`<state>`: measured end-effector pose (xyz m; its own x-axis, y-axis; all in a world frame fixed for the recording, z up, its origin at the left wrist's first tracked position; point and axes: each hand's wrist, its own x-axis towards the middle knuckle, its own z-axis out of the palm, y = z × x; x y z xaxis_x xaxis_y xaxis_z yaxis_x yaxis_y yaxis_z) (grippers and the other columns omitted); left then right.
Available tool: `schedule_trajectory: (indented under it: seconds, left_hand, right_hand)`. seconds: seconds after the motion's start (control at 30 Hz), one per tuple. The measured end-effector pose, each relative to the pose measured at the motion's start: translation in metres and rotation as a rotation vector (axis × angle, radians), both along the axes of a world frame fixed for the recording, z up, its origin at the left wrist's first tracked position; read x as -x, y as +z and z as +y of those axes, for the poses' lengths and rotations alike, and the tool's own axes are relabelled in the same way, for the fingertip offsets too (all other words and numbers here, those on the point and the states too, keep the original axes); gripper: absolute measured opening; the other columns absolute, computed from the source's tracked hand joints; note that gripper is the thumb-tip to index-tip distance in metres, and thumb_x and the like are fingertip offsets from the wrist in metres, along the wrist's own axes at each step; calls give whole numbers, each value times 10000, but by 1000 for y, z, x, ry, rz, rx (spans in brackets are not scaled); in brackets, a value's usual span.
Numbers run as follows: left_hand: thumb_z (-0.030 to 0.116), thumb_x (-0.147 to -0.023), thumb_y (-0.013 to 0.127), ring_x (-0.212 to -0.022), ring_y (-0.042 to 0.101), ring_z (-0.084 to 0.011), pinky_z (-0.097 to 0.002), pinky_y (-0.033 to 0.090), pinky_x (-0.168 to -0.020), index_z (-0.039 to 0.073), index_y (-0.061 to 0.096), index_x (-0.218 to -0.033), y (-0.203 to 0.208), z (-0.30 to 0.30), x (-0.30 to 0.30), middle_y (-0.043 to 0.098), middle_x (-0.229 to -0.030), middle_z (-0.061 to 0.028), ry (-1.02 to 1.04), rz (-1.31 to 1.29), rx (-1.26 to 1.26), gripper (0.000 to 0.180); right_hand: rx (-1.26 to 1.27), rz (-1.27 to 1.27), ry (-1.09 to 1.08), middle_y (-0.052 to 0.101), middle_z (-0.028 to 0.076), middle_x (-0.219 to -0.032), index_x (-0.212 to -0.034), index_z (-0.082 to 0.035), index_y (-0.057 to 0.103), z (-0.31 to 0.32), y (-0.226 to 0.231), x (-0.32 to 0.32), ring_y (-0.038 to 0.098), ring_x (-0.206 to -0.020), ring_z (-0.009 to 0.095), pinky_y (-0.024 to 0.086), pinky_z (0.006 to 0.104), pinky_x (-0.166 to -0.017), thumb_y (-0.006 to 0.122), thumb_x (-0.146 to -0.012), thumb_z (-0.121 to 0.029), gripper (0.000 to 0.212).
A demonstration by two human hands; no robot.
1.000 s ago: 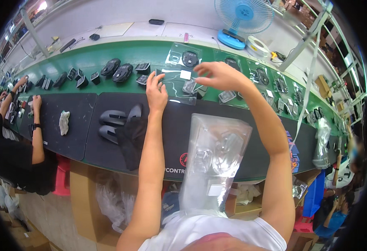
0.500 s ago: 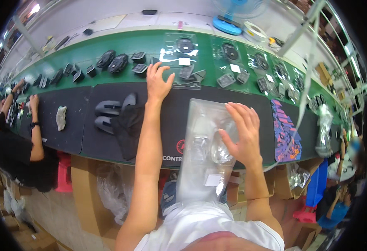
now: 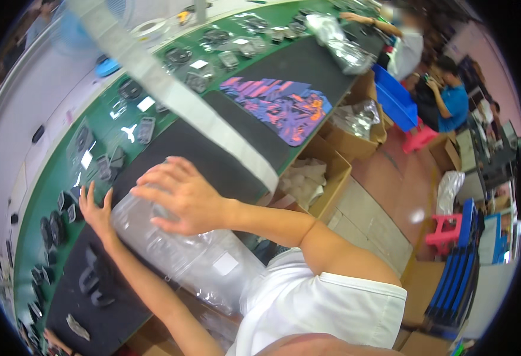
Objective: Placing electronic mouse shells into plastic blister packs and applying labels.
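Note:
A long stack of clear plastic blister trays (image 3: 180,261) leans from the black mat toward my body, a white label square (image 3: 226,263) lying in it. Over its far end is my right hand (image 3: 184,199), fingers spread and bent; whether it touches the plastic I cannot tell. My left hand (image 3: 98,212) reaches past the tray to the edge of the green belt, fingers apart and holding nothing. Closest to it are small black boxy parts (image 3: 67,200) and a clear tray filled with black pieces (image 3: 103,166). Black curved shells (image 3: 89,282) lie on the mat nearby.
The green belt (image 3: 39,184) carries several more filled clear trays. A pale strap (image 3: 183,98) hangs across the view before a colourful patterned mat (image 3: 278,107). Cardboard boxes (image 3: 325,190) stand below the table edge. A person in blue (image 3: 453,104) sits at the far right.
The view has swung to the right, so the table now runs diagonally. My left hand still reaches toward the belt with fingers apart; my right hand remains over the plastic trays.

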<state>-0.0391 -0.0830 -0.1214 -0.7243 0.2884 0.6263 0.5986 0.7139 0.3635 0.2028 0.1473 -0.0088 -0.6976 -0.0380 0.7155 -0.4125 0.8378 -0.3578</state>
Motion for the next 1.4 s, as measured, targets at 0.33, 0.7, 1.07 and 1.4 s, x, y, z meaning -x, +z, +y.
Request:
schedule_trajectory:
  seconds: [0.33, 0.7, 1.07, 1.4]
  left_hand:
    - [305, -693, 799, -1265, 479, -436, -528, 376, -1066, 243, 614, -1330, -31, 1, 35, 514, -1403, -200, 31, 123, 205, 666]
    - [56, -715, 651, -1082, 604, -341, -485, 425, -989, 86, 725, -935, 45, 47, -85, 697, -1072, -114, 163, 256, -369, 234]
    - [266, -937, 629, -1448, 302, -258, -384, 237, -1171, -5, 301, -1503, 65, 29, -296, 300, -1572, -137, -254, -424, -787, 708]
    - [-27, -897, 543, -1457, 269, -245, -373, 191, -1190, -3, 247, -1522, 56, 37, -275, 268, -1581, -143, -327, -764, -1176, 692]
  right_hand:
    - [83, 44, -1, 525, 71, -1273, -1306, -127, 538, -3, -2, -8, 464, -1249, 272, 271, 519, -1115, 723, -770, -312, 597]
    - [-192, -133, -34, 565, 114, -1317, -1328, -70, 571, 5, 11, 2, 486, -1233, 295, 309, 463, -1074, 689, -816, -288, 568]
    - [-215, -112, 190, 580, 137, -1291, -1340, -39, 542, -2, 18, 27, 504, -1220, 325, 326, 441, -1068, 635, -878, -237, 512]
    - [-131, -142, 107, 589, 106, -1239, -1273, -117, 583, 0, 19, 35, 482, -1231, 282, 284, 501, -1074, 678, -833, -374, 518]
